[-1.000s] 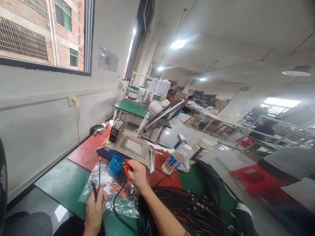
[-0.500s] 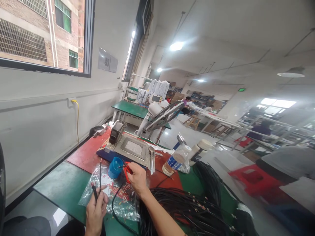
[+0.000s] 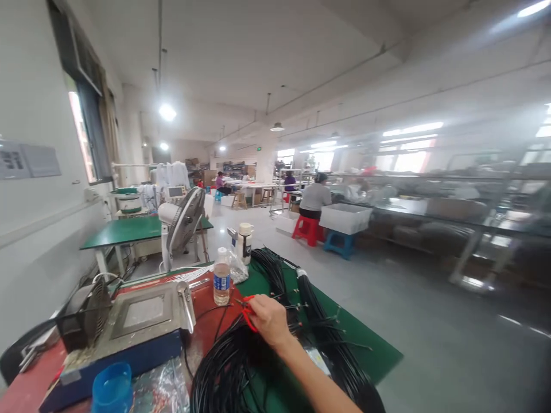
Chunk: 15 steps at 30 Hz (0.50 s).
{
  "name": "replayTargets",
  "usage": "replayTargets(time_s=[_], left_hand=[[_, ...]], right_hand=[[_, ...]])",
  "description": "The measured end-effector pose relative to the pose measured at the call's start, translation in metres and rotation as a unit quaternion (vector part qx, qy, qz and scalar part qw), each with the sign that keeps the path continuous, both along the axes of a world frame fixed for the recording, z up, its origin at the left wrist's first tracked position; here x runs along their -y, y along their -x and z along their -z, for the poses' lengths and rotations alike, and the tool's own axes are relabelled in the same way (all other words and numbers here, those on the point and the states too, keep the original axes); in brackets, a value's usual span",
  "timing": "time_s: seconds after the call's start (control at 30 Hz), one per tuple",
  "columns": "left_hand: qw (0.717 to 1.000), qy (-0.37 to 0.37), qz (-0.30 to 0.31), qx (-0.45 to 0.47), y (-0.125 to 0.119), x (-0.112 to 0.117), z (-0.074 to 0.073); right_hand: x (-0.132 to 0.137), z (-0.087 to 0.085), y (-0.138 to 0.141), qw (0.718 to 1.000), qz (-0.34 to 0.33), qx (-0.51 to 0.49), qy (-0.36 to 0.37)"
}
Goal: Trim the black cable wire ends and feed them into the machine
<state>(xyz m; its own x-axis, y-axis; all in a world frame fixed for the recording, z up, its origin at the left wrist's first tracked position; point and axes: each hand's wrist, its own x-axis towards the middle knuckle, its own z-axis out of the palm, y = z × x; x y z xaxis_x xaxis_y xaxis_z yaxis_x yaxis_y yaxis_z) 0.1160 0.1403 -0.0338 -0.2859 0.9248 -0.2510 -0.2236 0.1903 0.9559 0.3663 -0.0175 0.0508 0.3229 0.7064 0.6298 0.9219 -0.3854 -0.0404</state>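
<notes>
My right hand (image 3: 271, 321) is closed around red-handled pliers (image 3: 248, 315), whose dark jaws point left, towards the bottle. It is held above a large coil of black cables (image 3: 219, 367) on the worktable. More black cable bundles (image 3: 316, 304) lie to its right, some with bare, light-coloured wire ends. Just beyond the pliers stands a clear plastic bottle (image 3: 221, 284) with a blue label and a white cap. My left hand is out of view.
A solder pot-like heated box (image 3: 142, 318) with a blue base stands at left, a blue cup (image 3: 112, 387) and plastic bag (image 3: 161, 390) before it. A white jar (image 3: 245, 241) stands behind the bottle. Beyond are a fan (image 3: 185, 223) and a seated person (image 3: 315, 198).
The view has swung right. My right hand, with the pliers, has moved from beside the blue cup to over the black cables. My left hand, which held a black cable, has left the view.
</notes>
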Motion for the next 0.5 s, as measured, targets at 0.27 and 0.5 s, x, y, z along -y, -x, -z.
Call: replayTargets(time_s=[0.27,0.5], left_hand=[[0.997,0.068,-0.037,-0.016,-0.069,-0.003,-0.025],[0.996,0.047,0.074,0.034,0.049,0.053,-0.007]], right_hand=[[0.042,-0.005,-0.011,0.99,0.07,-0.103,0.064],[-0.035,0.013,0.126,0.85,-0.341,-0.395,0.064]])
